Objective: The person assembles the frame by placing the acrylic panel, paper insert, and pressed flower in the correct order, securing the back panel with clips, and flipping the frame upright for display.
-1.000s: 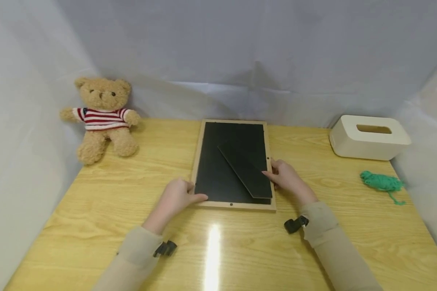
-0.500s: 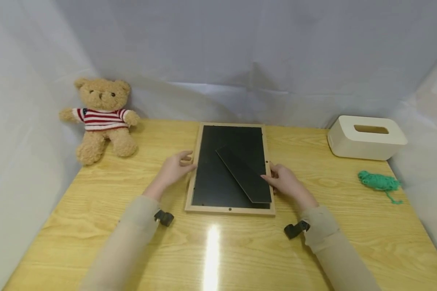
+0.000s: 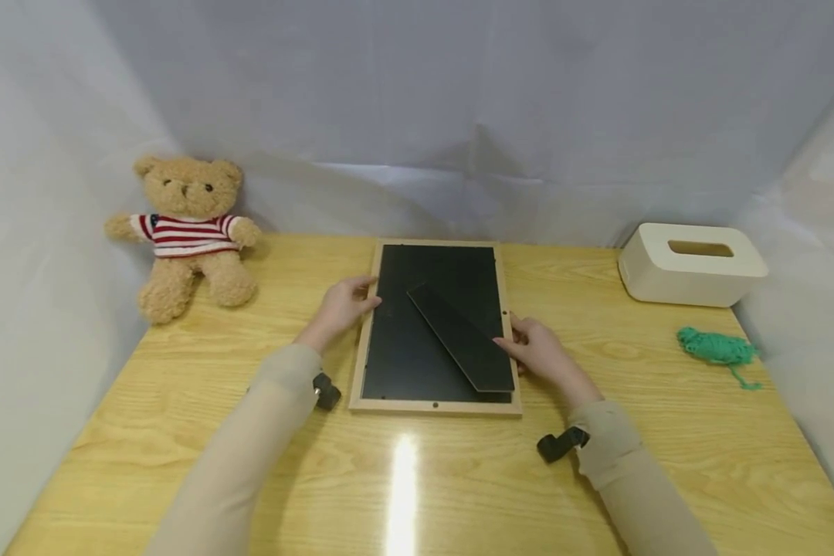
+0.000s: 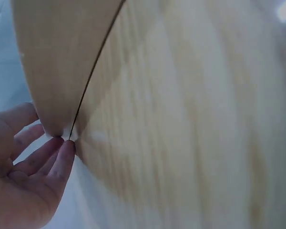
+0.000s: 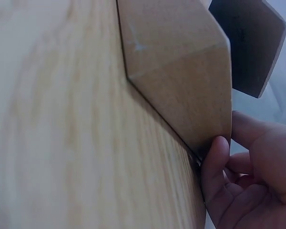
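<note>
A picture frame (image 3: 359,363) lies face down on the table, its pale wooden rim around a black backing board (image 3: 403,340). A black easel-stand flap (image 3: 459,340) slants across the back. My left hand (image 3: 340,309) holds the frame's left rim, thumb by the board; the left wrist view shows the fingertips (image 4: 66,148) at the rim's lower edge, against the table. On the opposite side my right hand (image 3: 540,347) grips the right rim below its middle, thumb on top near the flap. In the right wrist view, a finger (image 5: 214,157) presses the side of the rim.
A teddy bear (image 3: 191,239) in a striped shirt sits at the back left. At the back right stands a cream tissue box (image 3: 695,278), with a green yarn skein (image 3: 716,347) in front of it. A pale cloth backdrop (image 3: 424,93) rises behind the wooden table (image 3: 306,494).
My left hand has let go of the frame's lower left corner and moved up along the left side, taking hold of the rim higher up. The right hand keeps its place on the right rim.
</note>
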Motion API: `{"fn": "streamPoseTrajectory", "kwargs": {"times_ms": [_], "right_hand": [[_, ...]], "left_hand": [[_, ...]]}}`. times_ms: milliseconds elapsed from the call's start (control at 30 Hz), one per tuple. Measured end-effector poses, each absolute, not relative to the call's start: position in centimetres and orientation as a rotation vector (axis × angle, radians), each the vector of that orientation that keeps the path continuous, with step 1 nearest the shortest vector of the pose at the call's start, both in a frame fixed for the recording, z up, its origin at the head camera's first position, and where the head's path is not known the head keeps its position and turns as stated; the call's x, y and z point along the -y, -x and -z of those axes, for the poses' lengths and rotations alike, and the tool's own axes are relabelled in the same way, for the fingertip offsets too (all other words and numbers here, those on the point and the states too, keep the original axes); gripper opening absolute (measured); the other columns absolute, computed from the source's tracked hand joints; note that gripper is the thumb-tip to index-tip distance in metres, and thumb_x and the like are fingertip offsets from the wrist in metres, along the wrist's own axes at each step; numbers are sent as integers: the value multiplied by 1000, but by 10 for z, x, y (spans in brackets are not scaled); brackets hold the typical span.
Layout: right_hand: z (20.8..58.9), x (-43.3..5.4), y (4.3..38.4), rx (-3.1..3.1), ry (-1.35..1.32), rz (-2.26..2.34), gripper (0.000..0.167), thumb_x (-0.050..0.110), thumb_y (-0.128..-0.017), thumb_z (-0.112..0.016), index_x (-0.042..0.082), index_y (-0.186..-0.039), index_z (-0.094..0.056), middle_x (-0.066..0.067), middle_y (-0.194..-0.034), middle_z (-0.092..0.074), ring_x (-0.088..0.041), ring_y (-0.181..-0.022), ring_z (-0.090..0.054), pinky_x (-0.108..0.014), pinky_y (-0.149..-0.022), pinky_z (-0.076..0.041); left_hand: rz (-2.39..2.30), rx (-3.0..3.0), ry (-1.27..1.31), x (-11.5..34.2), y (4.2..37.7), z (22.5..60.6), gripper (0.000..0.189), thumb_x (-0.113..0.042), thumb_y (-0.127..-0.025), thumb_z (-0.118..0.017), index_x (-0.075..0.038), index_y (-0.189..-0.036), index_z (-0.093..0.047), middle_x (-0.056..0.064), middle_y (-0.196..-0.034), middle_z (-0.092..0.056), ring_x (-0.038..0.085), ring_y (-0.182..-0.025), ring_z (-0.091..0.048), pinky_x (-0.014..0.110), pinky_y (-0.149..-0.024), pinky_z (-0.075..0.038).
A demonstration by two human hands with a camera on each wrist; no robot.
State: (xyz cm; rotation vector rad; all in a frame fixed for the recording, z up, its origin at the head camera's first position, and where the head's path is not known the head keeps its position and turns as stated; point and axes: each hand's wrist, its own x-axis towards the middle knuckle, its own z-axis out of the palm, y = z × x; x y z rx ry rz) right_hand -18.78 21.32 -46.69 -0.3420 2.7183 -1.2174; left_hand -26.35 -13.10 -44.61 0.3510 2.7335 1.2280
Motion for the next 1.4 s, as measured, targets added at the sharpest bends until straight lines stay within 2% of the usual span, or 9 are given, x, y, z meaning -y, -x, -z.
{"fn": "streamPoseTrajectory", "kwargs": {"times_ms": [133,267,400,633,967,1233,1400], "right_hand": [[467,-214,186,-2743,400,1236,61,27,-95,-61,-13,-136,-41,-13,-79,-48,-19,-48,-51,-30,-46,-46],[468,-214,184,-2821,516,1204,68,35,-95,-59,-14,-137,-39,-14,-84,-44,-19,-61,-47,-29,-51,-41],[467,-212,186,-2835,487,1149,63,25,-94,-62,-15,-137,-37,-16,-88,-45,-24,-71,-45,-32,-58,-40],[467,-212,190,-2830,453,1093,59,18,-94,-63,-14,-137,-39,-15,-89,-46,-22,-71,-45,-31,-60,-40],[467,-213,192,-2829,462,1078,42,18,-94,-63,-10,-124,-54,-14,-89,-45,-22,-72,-46,-31,-60,-40],[462,-214,189,-2806,444,1090,44,16,-94,-63,-13,-125,-52,-15,-90,-45,-21,-69,-47,-30,-58,-41],[463,-214,189,-2798,444,1097,46,17,-94,-62,-13,-127,-51,-16,-91,-45,-21,-69,-47,-30,-59,-40]], "left_hand": [[-1387,-2636,-289,132,263,449,48,-11,-93,-64,-1,-137,-49,20,-137,-48,35,-122,-46,45,-98,-43],[-1528,-2518,-210,133,266,452,48,-7,-92,-64,-2,-137,-49,19,-139,-45,34,-126,-43,45,-98,-43],[-1636,-2409,-115,134,268,452,49,-2,-90,-64,-2,-136,-49,21,-140,-43,34,-128,-40,43,-98,-44],[-1737,-2300,-28,135,271,451,49,0,-89,-64,-2,-136,-50,19,-139,-42,32,-126,-40,42,-97,-45],[-1634,-2411,-147,136,270,449,46,-1,-89,-64,-1,-134,-51,19,-139,-43,35,-126,-41,45,-97,-44],[-1447,-2575,-279,130,269,444,44,-2,-90,-63,1,-132,-52,21,-137,-40,38,-125,-43,46,-97,-44],[-1259,-2705,-413,130,273,446,42,-2,-89,-63,5,-130,-52,25,-133,-42,41,-121,-46,48,-99,-42]]}}
